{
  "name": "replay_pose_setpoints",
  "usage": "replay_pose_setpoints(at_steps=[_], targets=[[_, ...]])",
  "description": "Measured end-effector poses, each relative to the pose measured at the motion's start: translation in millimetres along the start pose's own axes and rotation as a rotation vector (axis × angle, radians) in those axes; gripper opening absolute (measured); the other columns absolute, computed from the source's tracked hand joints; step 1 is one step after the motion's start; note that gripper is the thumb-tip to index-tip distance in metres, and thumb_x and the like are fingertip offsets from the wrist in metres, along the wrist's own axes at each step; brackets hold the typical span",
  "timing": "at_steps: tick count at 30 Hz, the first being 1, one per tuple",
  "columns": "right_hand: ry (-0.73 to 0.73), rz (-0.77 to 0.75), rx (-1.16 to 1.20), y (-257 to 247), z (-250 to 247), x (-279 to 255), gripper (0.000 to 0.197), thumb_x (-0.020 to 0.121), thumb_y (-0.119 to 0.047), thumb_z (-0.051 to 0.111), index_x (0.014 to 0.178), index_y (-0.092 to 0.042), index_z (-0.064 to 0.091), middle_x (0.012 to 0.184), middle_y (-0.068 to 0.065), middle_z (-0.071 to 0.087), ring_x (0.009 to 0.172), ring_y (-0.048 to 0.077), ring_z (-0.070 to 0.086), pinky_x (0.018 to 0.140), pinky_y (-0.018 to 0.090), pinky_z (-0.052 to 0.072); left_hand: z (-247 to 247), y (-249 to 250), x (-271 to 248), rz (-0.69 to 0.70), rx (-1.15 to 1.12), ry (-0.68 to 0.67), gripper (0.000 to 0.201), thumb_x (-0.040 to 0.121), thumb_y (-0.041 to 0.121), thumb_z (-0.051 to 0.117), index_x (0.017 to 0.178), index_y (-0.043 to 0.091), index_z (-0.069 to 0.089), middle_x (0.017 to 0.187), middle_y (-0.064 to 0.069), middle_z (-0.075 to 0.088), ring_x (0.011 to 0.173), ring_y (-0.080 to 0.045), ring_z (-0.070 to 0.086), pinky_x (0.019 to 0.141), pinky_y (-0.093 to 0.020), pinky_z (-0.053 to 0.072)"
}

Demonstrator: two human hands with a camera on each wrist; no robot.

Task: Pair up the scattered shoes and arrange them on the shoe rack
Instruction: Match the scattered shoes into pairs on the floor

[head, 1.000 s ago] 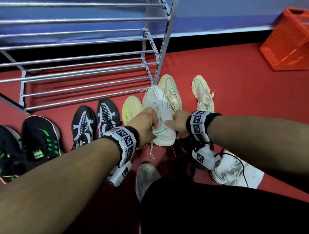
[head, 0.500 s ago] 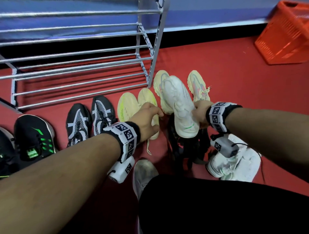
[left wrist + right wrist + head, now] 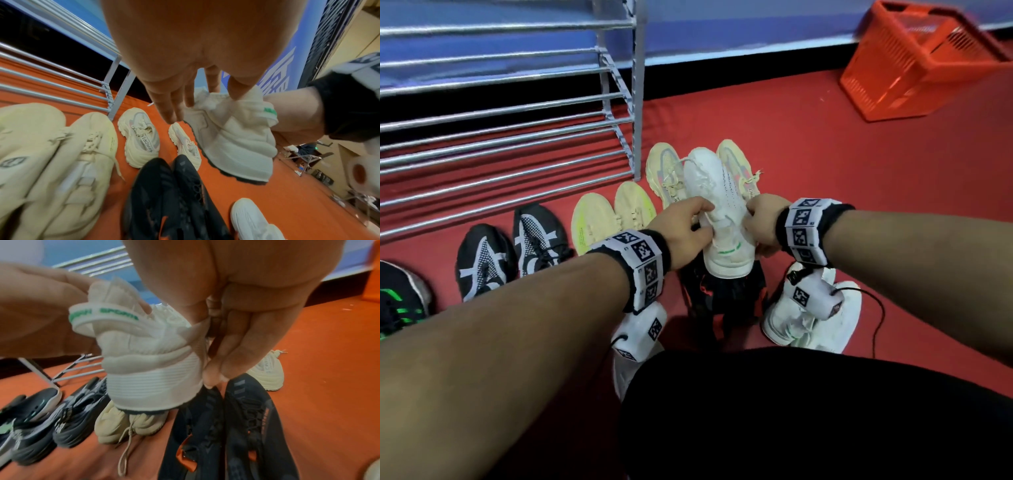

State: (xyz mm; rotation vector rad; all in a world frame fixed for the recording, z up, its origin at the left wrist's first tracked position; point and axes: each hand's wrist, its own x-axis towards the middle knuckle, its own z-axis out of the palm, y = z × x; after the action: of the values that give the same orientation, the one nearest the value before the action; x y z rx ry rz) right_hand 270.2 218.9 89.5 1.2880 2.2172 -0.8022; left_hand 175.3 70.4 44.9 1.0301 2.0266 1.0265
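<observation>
A white knit shoe with green heel lettering is held above the floor, toe pointing away from me. My left hand pinches its collar from the left; the left wrist view shows thumb and forefinger on the collar of that shoe. My right hand grips its right side near the heel, fingers lying along the shoe. Behind on the left stands the metal shoe rack, with no shoes on the rungs in view.
Pairs line the red floor: black-green, black-white, yellow-cream, chunky cream, and a black pair under the held shoe. White shoes lie at right, another by my knee. An orange basket stands far right.
My left hand let go of the white shoe while the right carried it rightward over the black pair. The left hand has now taken hold of its collar again.
</observation>
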Motion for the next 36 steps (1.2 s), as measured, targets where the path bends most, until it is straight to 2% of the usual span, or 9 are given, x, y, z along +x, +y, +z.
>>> replay_pose_setpoints(at_steps=[3, 6, 10, 16, 21, 25, 30, 33, 36], targets=[[0.141, -0.035, 0.064, 27, 8, 4, 0.021, 0.093, -0.004, 0.041, 0.074, -0.008, 0.049, 0.073, 0.012, 0.056, 0.058, 0.030, 0.060, 0.040, 0.025, 0.044, 14, 3, 2, -0.012, 0.017, -0.072, 0.046, 0.087, 0.032, 0.060, 0.132, 0.028, 0.053, 0.131, 0.001, 0.057, 0.111, -0.021, 0.060, 0.099, -0.034, 0.048], [0.213, -0.025, 0.065, 48, 29, 16, 0.014, 0.093, -0.011, 0.046, 0.085, -0.006, 0.056, 0.081, 0.008, 0.058, 0.073, 0.027, 0.052, 0.055, 0.025, 0.033, 32, -1, 4, -0.041, 0.180, -0.199, 0.051, 0.087, 0.028, 0.061, 0.136, 0.024, 0.051, 0.139, 0.002, 0.051, 0.123, -0.018, 0.052, 0.101, -0.021, 0.038], [0.196, 0.011, 0.144, 70, 68, 25, 0.011, 0.096, -0.012, 0.044, 0.090, -0.010, 0.052, 0.082, 0.005, 0.052, 0.073, 0.024, 0.046, 0.047, 0.025, 0.024, 54, -13, 4, -0.132, 0.274, -0.286, 0.052, 0.087, 0.025, 0.062, 0.137, 0.017, 0.050, 0.141, 0.001, 0.048, 0.123, -0.019, 0.051, 0.097, -0.021, 0.038], [0.216, 0.058, 0.175, 93, 107, 41, 0.013, 0.095, -0.016, 0.043, 0.086, -0.010, 0.049, 0.074, 0.002, 0.049, 0.074, 0.026, 0.048, 0.067, 0.027, 0.032, 79, -30, -4, -0.115, 0.246, -0.332, 0.032, 0.080, 0.018, 0.065, 0.110, 0.006, 0.060, 0.110, 0.003, 0.049, 0.107, -0.019, 0.056, 0.085, -0.025, 0.043], [0.297, 0.015, 0.202, 87, 105, 52, 0.019, 0.096, -0.019, 0.043, 0.097, -0.004, 0.054, 0.084, 0.008, 0.055, 0.074, 0.026, 0.050, 0.068, 0.029, 0.037, 75, -29, 1, -0.066, 0.208, -0.248, 0.043, 0.083, 0.013, 0.064, 0.124, 0.005, 0.053, 0.126, -0.005, 0.047, 0.115, -0.019, 0.051, 0.088, -0.018, 0.034], [0.384, -0.017, 0.241, 78, 84, 62, 0.015, 0.096, -0.018, 0.043, 0.085, -0.009, 0.048, 0.071, 0.002, 0.049, 0.061, 0.020, 0.046, 0.055, 0.028, 0.031, 67, -27, 5, -0.006, 0.099, -0.176, 0.053, 0.082, 0.008, 0.063, 0.134, 0.011, 0.050, 0.136, 0.000, 0.042, 0.117, -0.015, 0.050, 0.093, -0.015, 0.033], [0.441, -0.070, 0.154, 69, 63, 79, 0.010, 0.095, -0.017, 0.044, 0.091, -0.014, 0.053, 0.084, 0.004, 0.053, 0.076, 0.026, 0.049, 0.070, 0.028, 0.036, 59, -25, 7, -0.015, 0.048, -0.261, 0.075, 0.083, 0.008, 0.063, 0.150, 0.020, 0.031, 0.152, 0.008, 0.025, 0.121, -0.006, 0.041, 0.101, -0.021, 0.038], [0.356, -0.024, 0.070, 59, 67, 82, 0.010, 0.096, -0.015, 0.046, 0.088, -0.010, 0.051, 0.086, 0.007, 0.053, 0.081, 0.029, 0.053, 0.068, 0.028, 0.034, 52, -29, 8, -0.033, 0.037, -0.279, 0.076, 0.081, 0.014, 0.065, 0.150, 0.021, 0.032, 0.153, 0.006, 0.029, 0.130, -0.013, 0.039, 0.104, -0.021, 0.034], [0.183, 0.011, -0.031, 54, 85, 83, 0.004, 0.093, -0.015, 0.053, 0.097, -0.014, 0.055, 0.097, 0.009, 0.053, 0.091, 0.028, 0.056, 0.072, 0.028, 0.035, 44, -39, 2, -0.096, -0.010, -0.327, 0.067, 0.078, 0.026, 0.068, 0.141, 0.021, 0.045, 0.136, 0.013, 0.042, 0.122, -0.009, 0.046, 0.100, -0.023, 0.037]])
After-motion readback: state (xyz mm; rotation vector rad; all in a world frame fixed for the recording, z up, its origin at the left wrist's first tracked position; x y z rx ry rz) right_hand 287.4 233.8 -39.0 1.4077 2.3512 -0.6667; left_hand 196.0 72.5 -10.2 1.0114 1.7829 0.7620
